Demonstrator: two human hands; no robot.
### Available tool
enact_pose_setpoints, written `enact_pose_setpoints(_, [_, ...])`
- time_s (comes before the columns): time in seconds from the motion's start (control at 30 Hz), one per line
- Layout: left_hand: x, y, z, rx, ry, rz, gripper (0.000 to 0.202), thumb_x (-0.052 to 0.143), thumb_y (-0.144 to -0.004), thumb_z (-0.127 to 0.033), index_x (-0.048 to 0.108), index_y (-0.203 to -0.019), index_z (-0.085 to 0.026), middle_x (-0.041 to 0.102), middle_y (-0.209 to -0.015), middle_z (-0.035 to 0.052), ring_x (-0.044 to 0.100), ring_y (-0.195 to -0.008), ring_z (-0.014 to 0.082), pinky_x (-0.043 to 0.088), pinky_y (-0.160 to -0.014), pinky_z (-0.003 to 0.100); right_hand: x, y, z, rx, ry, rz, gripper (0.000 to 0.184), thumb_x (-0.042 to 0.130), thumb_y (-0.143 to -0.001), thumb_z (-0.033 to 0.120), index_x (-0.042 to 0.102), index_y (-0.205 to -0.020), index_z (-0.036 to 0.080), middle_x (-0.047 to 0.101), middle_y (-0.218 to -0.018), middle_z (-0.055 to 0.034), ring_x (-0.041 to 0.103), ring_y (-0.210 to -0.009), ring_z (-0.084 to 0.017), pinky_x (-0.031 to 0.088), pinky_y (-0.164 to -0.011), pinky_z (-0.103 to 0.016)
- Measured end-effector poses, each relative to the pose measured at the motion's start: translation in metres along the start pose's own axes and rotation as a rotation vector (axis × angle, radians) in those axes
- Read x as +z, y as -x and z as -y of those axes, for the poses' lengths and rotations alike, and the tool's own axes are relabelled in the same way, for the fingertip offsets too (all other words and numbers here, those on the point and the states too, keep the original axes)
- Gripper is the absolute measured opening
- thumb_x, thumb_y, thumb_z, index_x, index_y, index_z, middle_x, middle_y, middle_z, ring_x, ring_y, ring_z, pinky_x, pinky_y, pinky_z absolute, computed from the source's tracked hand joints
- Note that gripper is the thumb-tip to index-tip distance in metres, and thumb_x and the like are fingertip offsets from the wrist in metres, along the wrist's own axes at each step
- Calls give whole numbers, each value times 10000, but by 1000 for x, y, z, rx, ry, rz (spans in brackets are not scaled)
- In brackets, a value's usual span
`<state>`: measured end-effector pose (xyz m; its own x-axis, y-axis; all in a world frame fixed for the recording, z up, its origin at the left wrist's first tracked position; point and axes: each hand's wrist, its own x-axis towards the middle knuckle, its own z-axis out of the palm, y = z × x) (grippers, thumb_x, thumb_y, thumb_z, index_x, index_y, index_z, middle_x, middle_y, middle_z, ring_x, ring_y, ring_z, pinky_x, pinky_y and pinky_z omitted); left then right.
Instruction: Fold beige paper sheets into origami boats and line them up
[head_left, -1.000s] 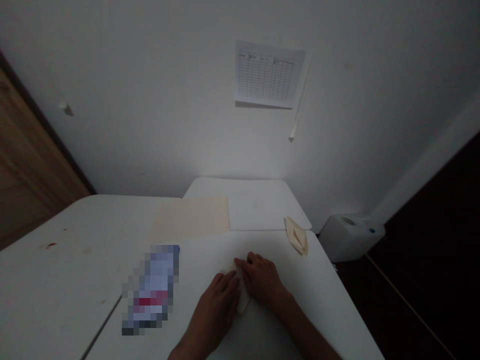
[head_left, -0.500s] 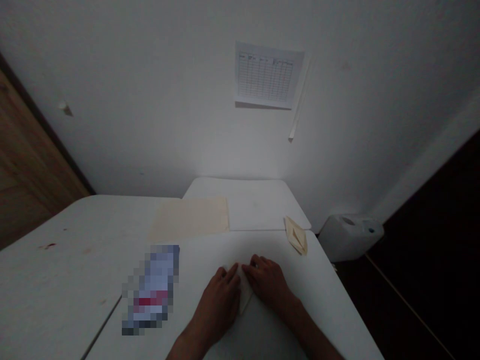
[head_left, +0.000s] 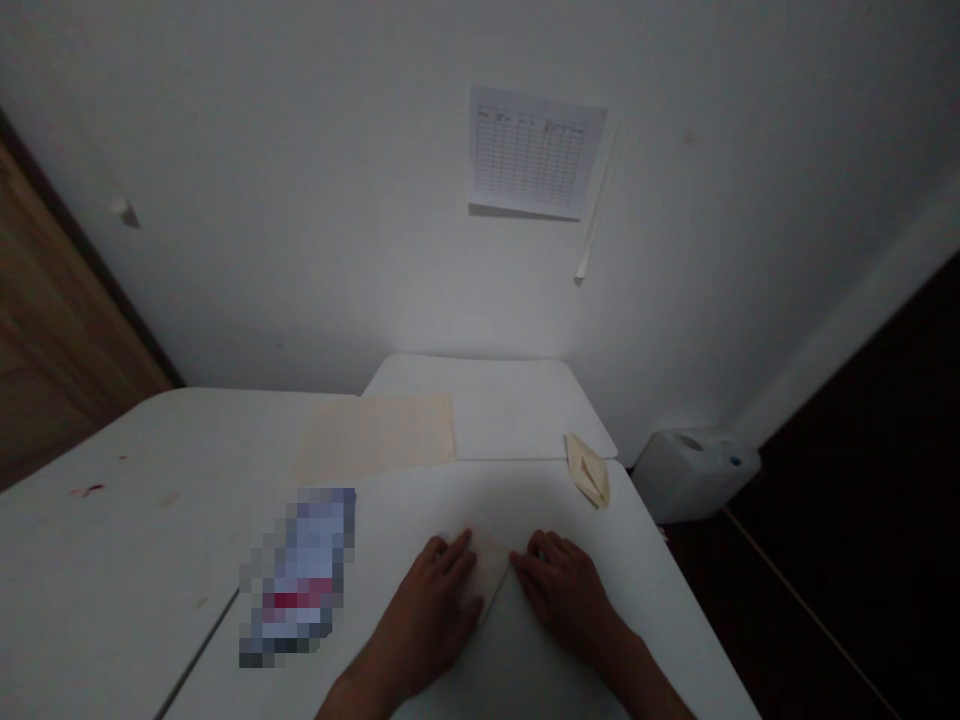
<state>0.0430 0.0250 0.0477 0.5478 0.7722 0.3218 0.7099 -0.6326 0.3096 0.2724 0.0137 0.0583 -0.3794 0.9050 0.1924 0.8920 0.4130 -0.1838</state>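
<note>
- two bare hands (head_left: pixel 495 600) lie flat on a white table (head_left: pixel 570 500), close to the near edge and just apart from each other.
- one piece of pale folded paper (head_left: pixel 489 568) sits on the table between the hands, with a pointed end toward the person.
- the left hand (head_left: pixel 427 620) presses down on the left side of the paper, its fingers (head_left: pixel 450 555) loosely together and slightly curved, not pinching.
- the right hand (head_left: pixel 562 592) rests against the right edge of the paper, its fingers (head_left: pixel 544 560) slightly spread and flat, not pinching.
- a small folded paper shape (head_left: pixel 589 470) lies farther along the table, near its right edge.
- a large cream sheet of paper (head_left: pixel 371 438) lies flat toward the far side, ahead of the left hand.
- a blurred packet (head_left: pixel 300 580) with a red band lies left of the left hand, too blurred to read.
- a printed chart (head_left: pixel 536 150) is fixed to the white wall (head_left: pixel 300 200) beyond the table.
- a white plastic container (head_left: pixel 694 475) stands on the dark floor to the right.
</note>
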Motion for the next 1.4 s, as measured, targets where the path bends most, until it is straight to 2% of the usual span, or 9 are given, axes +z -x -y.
enact_pose_setpoints(0.2, [-8,11,5,41,92,70,676,725,-727,-293,470,-1353,-298,429,-1466,56,426,-1273,312,465,-985,512,1,-2,3,-10,2,-24,188,479,-945,199,643,-1023,248,594,-945,-37,546,-897,-178,409,-814,-302])
enact_pose_setpoints(0.33, [-8,12,4,45,69,56,550,676,-777,-262,529,-1305,-309,452,-1450,52,461,-1251,299,487,-964,490,1,-3,5,-17,-60,-62,181,495,-909,158,642,-986,229,614,-1061,-57,543,-975,-195,418,-884,-328])
enact_pose_setpoints(0.47, [-8,12,3,67,47,34,509,622,-826,-256,511,-1319,-307,459,-1445,47,472,-1247,287,492,-968,478,-3,-4,8,-123,-140,-37,299,514,-875,150,598,-1150,233,581,-1264,-47,496,-1118,-211,372,-1002,-363])
enact_pose_setpoints(0.57, [-7,14,3,68,26,66,490,581,-858,-270,489,-1339,-297,437,-1462,44,452,-1267,293,478,-987,490,-5,-6,11,-178,-172,11,336,518,-878,179,581,-1202,242,572,-1305,-22,491,-1126,-214,367,-1007,-366])
enact_pose_setpoints(0.7, [-5,16,6,68,-8,102,465,564,-875,-293,493,-1335,-292,444,-1457,45,446,-1278,305,467,-997,511,-6,-7,14,-194,-170,31,321,499,-896,193,591,-1200,240,569,-1323,-23,493,-1118,-223,374,-987,-377])
enact_pose_setpoints(0.93, [-6,18,7,107,-41,67,380,554,-892,-297,553,-1271,-271,526,-1388,50,504,-1234,284,493,-979,490,-1,-3,14,-169,-148,-7,255,493,-927,205,609,-1146,262,585,-1306,7,502,-1089,-209,385,-966,-375])
enact_pose_setpoints(1.1, [1,20,11,149,-109,-8,318,538,-896,-230,596,-1208,-220,608,-1296,52,551,-1188,254,526,-955,424,7,-1,12,-157,-147,-85,191,514,-928,230,637,-1073,254,617,-1258,-6,523,-1031,-219,410,-924,-376])
enact_pose_setpoints(1.27, [8,26,17,107,-171,-127,302,533,-880,-202,616,-1169,-167,652,-1223,78,595,-1121,262,560,-906,406,12,0,11,-164,-135,-126,166,545,-909,224,641,-1041,257,638,-1222,4,532,-995,-218,425,-900,-373])
enact_pose_setpoints(1.4, [7,29,17,73,-167,-143,270,529,-892,-206,626,-1139,-159,663,-1200,71,596,-1098,253,568,-896,385,12,3,11,-158,-144,-155,171,539,-916,219,643,-1049,251,656,-1188,-3,538,-973,-219,435,-882,-369])
